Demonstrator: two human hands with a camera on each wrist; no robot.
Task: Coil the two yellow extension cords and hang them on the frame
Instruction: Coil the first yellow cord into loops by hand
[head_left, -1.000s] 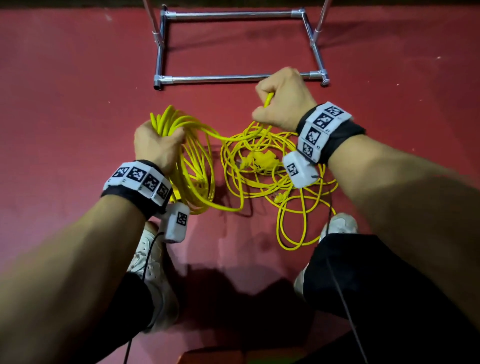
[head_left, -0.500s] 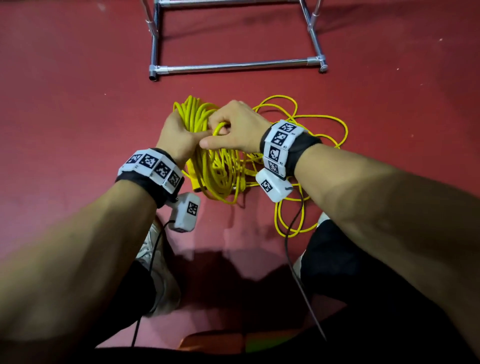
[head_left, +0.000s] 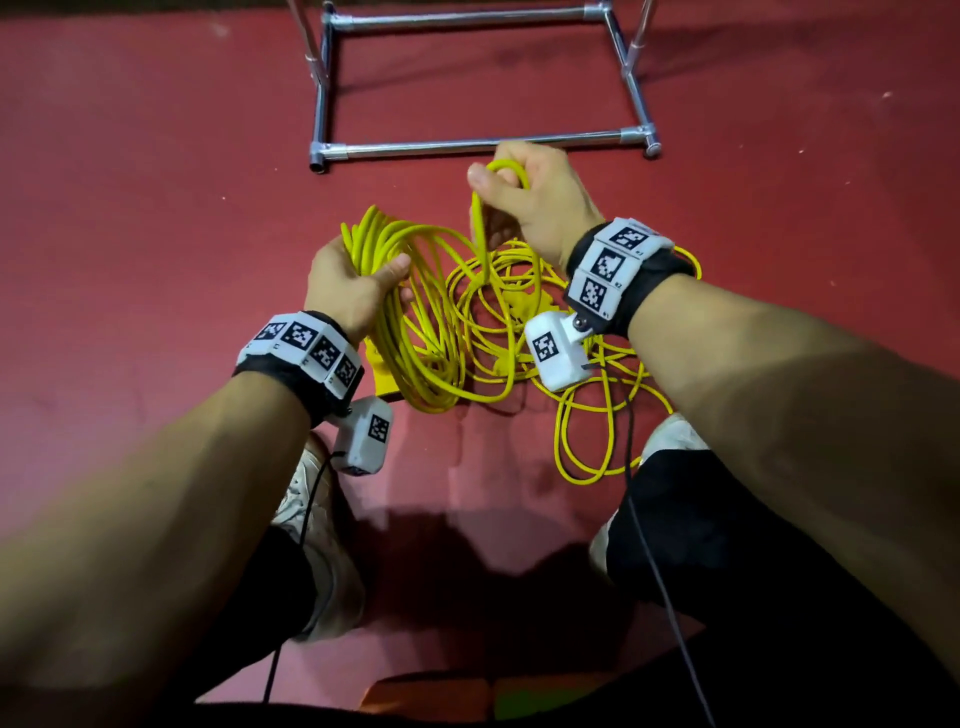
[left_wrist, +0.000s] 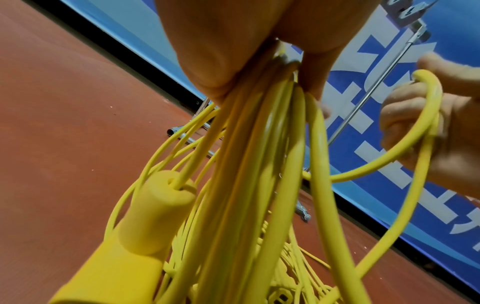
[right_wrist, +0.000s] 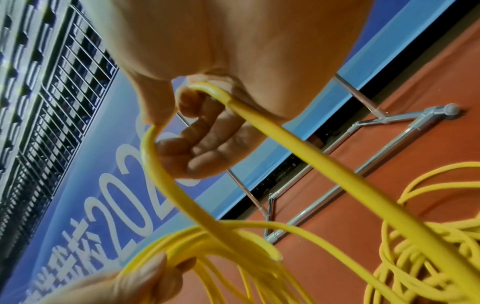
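gripping coiled yellow cord loops (head_left: 415, 322) in my left hand (head_left: 348, 286), right hand (head_left: 535, 197) pinching a loose cord strand (head_left: 480, 228), near the metal frame (head_left: 467, 145).

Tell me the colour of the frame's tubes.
Shiny silver metal; the frame shows best in the head view, on the red floor.

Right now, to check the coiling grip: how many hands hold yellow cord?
2. The left hand grips the gathered coil; the right hand, nearer the frame, holds a single loop.
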